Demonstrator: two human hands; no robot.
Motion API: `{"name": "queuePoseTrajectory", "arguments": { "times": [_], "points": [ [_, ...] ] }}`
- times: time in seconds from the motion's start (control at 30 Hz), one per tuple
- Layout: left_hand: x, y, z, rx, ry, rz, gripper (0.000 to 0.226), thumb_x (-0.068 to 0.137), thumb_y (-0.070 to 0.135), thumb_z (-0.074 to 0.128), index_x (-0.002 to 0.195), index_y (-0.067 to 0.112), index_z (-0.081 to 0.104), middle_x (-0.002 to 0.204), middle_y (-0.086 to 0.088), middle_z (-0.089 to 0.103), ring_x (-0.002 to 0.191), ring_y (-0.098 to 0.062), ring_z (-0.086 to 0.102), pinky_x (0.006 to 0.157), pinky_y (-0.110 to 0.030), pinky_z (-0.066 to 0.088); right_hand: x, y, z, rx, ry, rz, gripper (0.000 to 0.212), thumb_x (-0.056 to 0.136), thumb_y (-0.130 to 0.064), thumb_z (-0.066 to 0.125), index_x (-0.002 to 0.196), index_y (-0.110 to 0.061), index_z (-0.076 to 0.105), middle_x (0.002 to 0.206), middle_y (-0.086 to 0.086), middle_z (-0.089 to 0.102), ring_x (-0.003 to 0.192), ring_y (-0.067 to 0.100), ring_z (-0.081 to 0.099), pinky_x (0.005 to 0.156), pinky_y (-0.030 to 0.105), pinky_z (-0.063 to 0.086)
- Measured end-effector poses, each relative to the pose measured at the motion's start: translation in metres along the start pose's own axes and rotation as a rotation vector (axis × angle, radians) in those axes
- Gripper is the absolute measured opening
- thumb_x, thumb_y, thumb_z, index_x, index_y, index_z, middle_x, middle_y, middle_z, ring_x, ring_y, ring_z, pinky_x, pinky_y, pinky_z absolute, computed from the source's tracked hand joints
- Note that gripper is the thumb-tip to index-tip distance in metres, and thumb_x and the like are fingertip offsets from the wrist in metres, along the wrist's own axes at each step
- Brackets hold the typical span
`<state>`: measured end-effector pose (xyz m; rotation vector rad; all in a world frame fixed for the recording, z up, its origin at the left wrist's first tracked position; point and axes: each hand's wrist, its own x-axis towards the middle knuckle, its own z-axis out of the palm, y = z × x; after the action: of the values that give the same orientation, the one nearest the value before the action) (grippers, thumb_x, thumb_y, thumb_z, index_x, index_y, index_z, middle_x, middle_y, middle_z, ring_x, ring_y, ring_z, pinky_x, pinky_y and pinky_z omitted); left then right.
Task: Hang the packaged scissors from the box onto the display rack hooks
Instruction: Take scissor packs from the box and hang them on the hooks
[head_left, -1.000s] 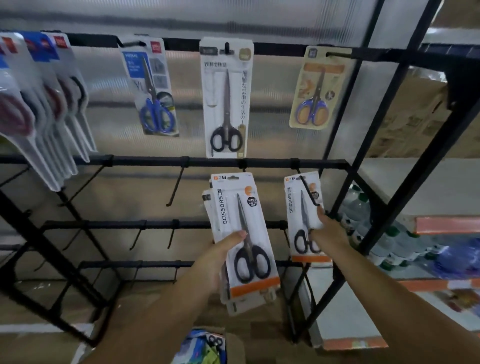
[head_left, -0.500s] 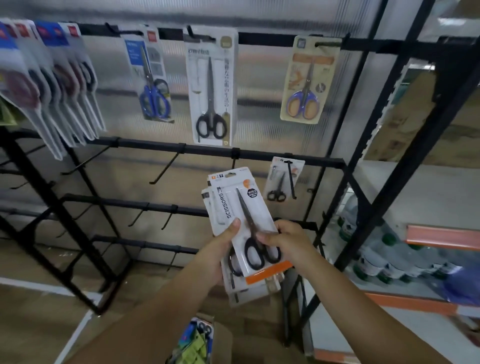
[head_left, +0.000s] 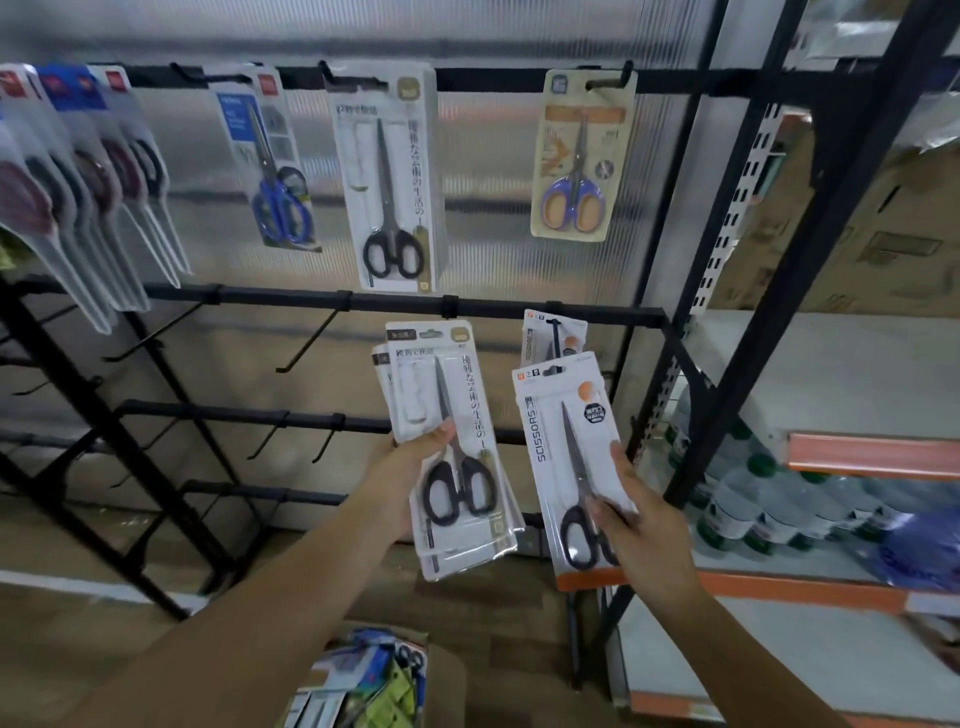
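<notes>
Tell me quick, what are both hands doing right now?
Left hand: grips a stack of scissors packs, thumb across the front.
Right hand: holds a single orange-trimmed scissors pack, fingers pinching its lower part.

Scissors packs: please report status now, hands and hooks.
Left hand grips stack. Right hand holds one pack, below hook with hung pack. Nothing in the way.

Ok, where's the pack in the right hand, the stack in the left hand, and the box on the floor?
SCISSORS pack (head_left: 563, 447), head view, on its white card front.
Stack of packs (head_left: 457, 395), head view, on the top pack's front.
Cardboard box (head_left: 447, 675), head view, on its brown flap.
</notes>
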<state>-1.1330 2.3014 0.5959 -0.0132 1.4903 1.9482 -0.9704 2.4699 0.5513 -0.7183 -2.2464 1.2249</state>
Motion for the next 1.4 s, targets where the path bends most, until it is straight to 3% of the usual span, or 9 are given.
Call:
{"name": "queuePoseTrajectory", "arguments": {
  "times": [0.17, 0.33, 0.6, 0.8, 0.93, 1.03, 1.13, 1.23, 1.4],
  "points": [
    [0.005, 0.004, 0.004, -0.019, 0.037, 0.019, 0.027, 0.078, 0.015, 0.071, 0.105, 0.013, 0.067, 0.093, -0.014, 0.074, 0.074, -0.03, 0.072, 0.056, -0.038, 0.056, -0.005, 0.004, -0.002, -0.078, -0.055, 0.045, 0.067, 0.09, -0.019, 0.061, 0.141, -0.039, 0.022, 0.081, -0.011, 0.055, 0.062, 0.004, 0.059, 0.058, 0.016, 0.05],
    [0.001, 0.005, 0.006, -0.059, 0.037, 0.036, 0.033, 0.078, 0.015, 0.072, 0.11, 0.013, 0.066, 0.103, -0.015, 0.072, 0.093, -0.034, 0.068, 0.083, -0.05, 0.054, -0.006, 0.004, 0.001, -0.005, -0.029, 0.068, 0.066, 0.089, -0.016, 0.061, 0.141, -0.036, 0.025, 0.081, -0.007, 0.059, 0.061, 0.001, 0.059, 0.049, 0.009, 0.045],
    [0.002, 0.006, -0.001, -0.085, 0.066, 0.028, 0.036, 0.08, 0.022, 0.069, 0.114, 0.011, 0.065, 0.105, -0.016, 0.071, 0.095, -0.035, 0.067, 0.081, -0.047, 0.053, -0.015, 0.016, 0.01, 0.078, -0.008, 0.173, 0.064, 0.09, -0.021, 0.059, 0.144, -0.035, 0.027, 0.098, -0.003, 0.06, 0.078, 0.004, 0.058, 0.069, 0.009, 0.044],
    [0.002, 0.004, 0.005, -0.094, 0.063, 0.008, 0.041, 0.079, 0.022, 0.069, 0.118, 0.012, 0.063, 0.109, -0.016, 0.07, 0.1, -0.035, 0.066, 0.091, -0.052, 0.049, 0.02, 0.01, 0.009, -0.069, -0.06, 0.127, 0.064, 0.093, -0.02, 0.055, 0.147, -0.028, 0.021, 0.079, 0.003, 0.064, 0.058, 0.013, 0.058, 0.05, 0.02, 0.048],
    [-0.001, 0.007, 0.014, -0.101, 0.071, -0.01, 0.041, 0.079, 0.021, 0.07, 0.118, 0.012, 0.063, 0.109, -0.015, 0.07, 0.098, -0.034, 0.067, 0.083, -0.046, 0.053, 0.073, -0.018, 0.01, -0.314, -0.142, 0.162, 0.067, 0.092, -0.019, 0.052, 0.149, -0.021, 0.017, 0.124, 0.013, 0.05, 0.109, 0.026, 0.053, 0.087, 0.031, 0.048],
    [-0.002, 0.008, 0.018, -0.119, 0.048, -0.004, 0.047, 0.074, 0.022, 0.07, 0.119, 0.011, 0.063, 0.109, -0.017, 0.069, 0.098, -0.034, 0.066, 0.081, -0.045, 0.053, 0.066, -0.043, 0.013, -0.081, -0.091, 0.064, 0.046, 0.092, -0.03, 0.056, 0.135, -0.024, 0.043, 0.11, -0.003, 0.053, 0.097, 0.009, 0.054, 0.071, 0.021, 0.045],
    [-0.003, 0.008, 0.021, -0.126, 0.006, 0.0, 0.061, 0.067, 0.024, 0.069, 0.125, 0.008, 0.059, 0.119, -0.022, 0.063, 0.11, -0.04, 0.059, 0.096, -0.054, 0.045, 0.033, -0.063, 0.021, 0.255, -0.275, 0.111, 0.031, 0.083, -0.042, 0.064, 0.11, -0.027, 0.059, 0.094, -0.01, 0.058, 0.084, 0.001, 0.056, 0.063, 0.013, 0.042],
    [-0.007, 0.005, 0.026, -0.095, -0.062, -0.056, 0.061, 0.068, 0.03, 0.068, 0.124, 0.007, 0.058, 0.119, -0.022, 0.063, 0.109, -0.04, 0.061, 0.094, -0.054, 0.047, 0.016, -0.066, 0.026, 0.42, -0.297, 0.208, 0.026, 0.076, -0.025, 0.076, 0.097, -0.017, 0.063, 0.091, 0.002, 0.067, 0.084, 0.015, 0.065, 0.065, 0.021, 0.05],
    [-0.01, 0.001, 0.032, -0.084, -0.124, -0.155, 0.047, 0.075, 0.035, 0.066, 0.115, 0.011, 0.064, 0.106, -0.018, 0.07, 0.091, -0.033, 0.069, 0.075, -0.044, 0.052, 0.016, -0.05, 0.019, 0.549, -0.141, 0.266, 0.009, 0.079, 0.001, 0.069, 0.085, -0.006, 0.065, 0.073, 0.003, 0.066, 0.062, 0.007, 0.063, 0.055, 0.015, 0.047]
  ]
}}
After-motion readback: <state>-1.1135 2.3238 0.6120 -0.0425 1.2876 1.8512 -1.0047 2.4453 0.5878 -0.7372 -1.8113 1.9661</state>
